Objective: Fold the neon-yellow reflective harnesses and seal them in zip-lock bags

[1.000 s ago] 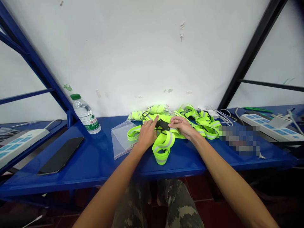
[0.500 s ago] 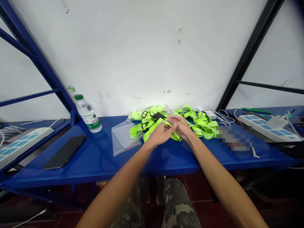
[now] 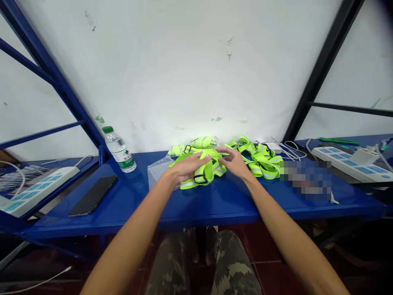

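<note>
Blue metal bench (image 3: 211, 207), hands (image 3: 186, 168) (image 3: 235, 162) on reflective lime webbing (image 3: 206, 172)

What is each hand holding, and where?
Neither shows a clear grip: the left hand lies on the reflective strap harness, the right hand touches its edge.

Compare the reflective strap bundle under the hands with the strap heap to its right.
The reflective strap bundle lies under the left hand and right hand, while the strap heap is untouched. The bundle sits nearer the front of the blue bench than the heap. The bundle is folded compactly; the heap sprawls in loose loops. Both are neon yellow-green webbing with grey reflective stripes.
</note>
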{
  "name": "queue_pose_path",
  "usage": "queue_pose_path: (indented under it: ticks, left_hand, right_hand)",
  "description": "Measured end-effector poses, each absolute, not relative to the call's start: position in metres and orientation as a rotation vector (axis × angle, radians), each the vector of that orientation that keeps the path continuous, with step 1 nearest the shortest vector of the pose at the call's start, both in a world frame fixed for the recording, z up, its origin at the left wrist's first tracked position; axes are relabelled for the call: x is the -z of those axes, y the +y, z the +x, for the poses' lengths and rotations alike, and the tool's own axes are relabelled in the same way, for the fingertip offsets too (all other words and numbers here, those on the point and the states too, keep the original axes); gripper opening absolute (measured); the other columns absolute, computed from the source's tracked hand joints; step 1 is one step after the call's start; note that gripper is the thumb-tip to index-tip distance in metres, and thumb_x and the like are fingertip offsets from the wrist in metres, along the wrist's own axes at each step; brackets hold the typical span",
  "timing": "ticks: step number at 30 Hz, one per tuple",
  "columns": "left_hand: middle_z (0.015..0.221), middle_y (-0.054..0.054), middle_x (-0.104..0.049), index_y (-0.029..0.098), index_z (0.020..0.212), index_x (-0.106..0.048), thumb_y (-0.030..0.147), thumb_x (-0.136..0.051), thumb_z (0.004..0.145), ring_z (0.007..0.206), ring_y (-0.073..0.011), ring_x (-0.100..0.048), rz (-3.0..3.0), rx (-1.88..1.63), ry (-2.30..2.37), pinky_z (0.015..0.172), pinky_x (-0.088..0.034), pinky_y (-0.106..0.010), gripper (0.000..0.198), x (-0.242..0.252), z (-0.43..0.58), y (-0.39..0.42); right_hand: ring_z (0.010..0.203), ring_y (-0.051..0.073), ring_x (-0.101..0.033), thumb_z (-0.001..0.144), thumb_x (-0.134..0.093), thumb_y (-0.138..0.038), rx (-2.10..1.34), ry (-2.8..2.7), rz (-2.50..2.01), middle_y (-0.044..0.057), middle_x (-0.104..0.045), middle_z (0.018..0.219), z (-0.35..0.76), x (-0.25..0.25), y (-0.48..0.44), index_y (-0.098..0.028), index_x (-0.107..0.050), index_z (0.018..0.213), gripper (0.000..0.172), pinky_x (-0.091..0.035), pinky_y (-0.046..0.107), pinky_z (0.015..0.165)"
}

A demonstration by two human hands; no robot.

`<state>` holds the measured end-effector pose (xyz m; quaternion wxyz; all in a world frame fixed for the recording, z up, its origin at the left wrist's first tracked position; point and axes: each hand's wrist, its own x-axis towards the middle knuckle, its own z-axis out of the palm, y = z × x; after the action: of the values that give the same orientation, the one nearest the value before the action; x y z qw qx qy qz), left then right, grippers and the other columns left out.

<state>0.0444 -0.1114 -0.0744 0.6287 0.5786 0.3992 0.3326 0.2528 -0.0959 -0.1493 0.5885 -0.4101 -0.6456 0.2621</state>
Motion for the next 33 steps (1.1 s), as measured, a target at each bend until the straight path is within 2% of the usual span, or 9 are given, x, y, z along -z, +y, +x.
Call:
queue_pose_path:
  ticks: [3, 6, 10, 14, 17, 21, 25, 28, 33]
  left_hand:
    - [0.09, -0.006, -0.066, 0.017, 0.124, -0.055, 0.027, -0.088, 0.055, 0.075, -0.0171, -0.065, 1.586, -0.462, 0.888, 0.065, -0.053, -0.027, 0.077, 0.057, 0.028, -0.118]
    - [0.091, -0.004, -0.065, 0.022, 0.136, -0.044, 0.024, -0.088, 0.054, 0.07, -0.0174, -0.065, 1.75, -0.209, 0.828, 0.06, -0.053, -0.029, 0.093, 0.041, 0.021, -0.124]
    - [0.089, -0.003, -0.064, 0.024, 0.146, -0.03, 0.02, -0.082, 0.06, 0.065, -0.0169, -0.064, 1.864, -0.08, 0.771, 0.057, -0.053, -0.029, 0.1, 0.024, 0.017, -0.126]
    - [0.083, -0.002, -0.062, 0.021, 0.138, -0.042, 0.016, -0.073, 0.065, 0.064, -0.0141, -0.06, 1.92, -0.202, 0.679, 0.057, -0.05, -0.027, 0.08, 0.01, 0.011, -0.12]
    - [0.09, -0.006, -0.063, 0.016, 0.119, -0.059, 0.013, -0.067, 0.067, 0.068, -0.0133, -0.059, 1.987, -0.564, 0.782, 0.06, -0.048, -0.026, 0.053, 0.0, 0.004, -0.11]
    - [0.08, -0.004, -0.057, 0.015, 0.104, -0.067, 0.009, -0.061, 0.065, 0.065, -0.0117, -0.053, 2.093, -0.948, 1.102, 0.06, -0.044, -0.024, 0.04, -0.008, -0.004, -0.091]
    - [0.067, 0.0, -0.047, 0.017, 0.096, -0.069, 0.013, -0.057, 0.07, 0.059, -0.0116, -0.047, 2.094, -1.108, 1.282, 0.059, -0.044, -0.025, 0.03, -0.011, -0.008, -0.075]
    - [0.07, -0.002, -0.051, 0.018, 0.093, -0.066, 0.014, -0.054, 0.072, 0.06, -0.0132, -0.052, 1.945, -1.091, 1.366, 0.06, -0.049, -0.028, 0.025, -0.015, -0.011, -0.068]
    - [0.074, -0.005, -0.06, 0.015, 0.084, -0.066, 0.008, -0.056, 0.066, 0.063, -0.0145, -0.059, 1.771, -0.886, 1.363, 0.066, -0.057, -0.033, 0.021, -0.023, -0.021, -0.06]
  right_hand:
    - [0.129, 0.029, -0.049, 0.073, -0.064, -0.02, -0.368, -1.75, -0.993, 0.01, -0.057, 0.135, 0.247, 0.156, -0.093, -0.022, -0.063, 0.122, 0.049, -0.043, 0.049, 0.102]
    - [0.14, 0.031, -0.035, 0.07, -0.066, -0.019, -0.301, -1.951, -0.961, 0.01, -0.045, 0.148, 0.237, 0.159, -0.09, -0.024, -0.057, 0.13, 0.061, -0.027, 0.055, 0.114]
    - [0.14, 0.031, -0.034, 0.069, -0.065, -0.018, -0.252, -2.06, -0.902, 0.008, -0.047, 0.146, 0.222, 0.145, -0.09, -0.025, -0.062, 0.123, 0.055, -0.022, 0.054, 0.115]
    - [0.109, 0.026, -0.061, 0.073, -0.057, -0.013, -0.267, -2.088, -0.901, 0.006, -0.067, 0.116, 0.216, 0.113, -0.098, -0.022, -0.066, 0.112, 0.041, -0.045, 0.04, 0.096]
    - [0.079, 0.022, -0.063, 0.08, -0.056, -0.02, -0.181, -2.09, -1.134, 0.005, -0.07, 0.089, 0.226, 0.096, -0.1, -0.019, -0.066, 0.102, 0.024, -0.047, 0.033, 0.073]
    - [0.081, 0.024, -0.06, 0.082, -0.058, -0.026, 0.074, -2.055, -1.396, 0.009, -0.067, 0.09, 0.255, 0.089, -0.093, -0.019, -0.066, 0.096, 0.017, -0.044, 0.033, 0.073]
    - [0.091, 0.025, -0.061, 0.076, -0.057, -0.014, 0.14, -1.997, -1.577, 0.011, -0.068, 0.097, 0.286, 0.084, -0.089, -0.017, -0.068, 0.095, 0.023, -0.044, 0.033, 0.079]
    - [0.085, 0.023, -0.064, 0.073, -0.053, -0.009, -0.07, -1.832, -1.642, 0.009, -0.071, 0.088, 0.303, 0.074, -0.095, -0.017, -0.069, 0.09, 0.024, -0.045, 0.032, 0.076]
    - [0.06, 0.018, -0.062, 0.072, -0.063, -0.016, -0.777, -1.347, -1.445, 0.004, -0.067, 0.07, 0.32, 0.053, -0.108, -0.017, -0.063, 0.096, 0.024, -0.047, 0.031, 0.057]
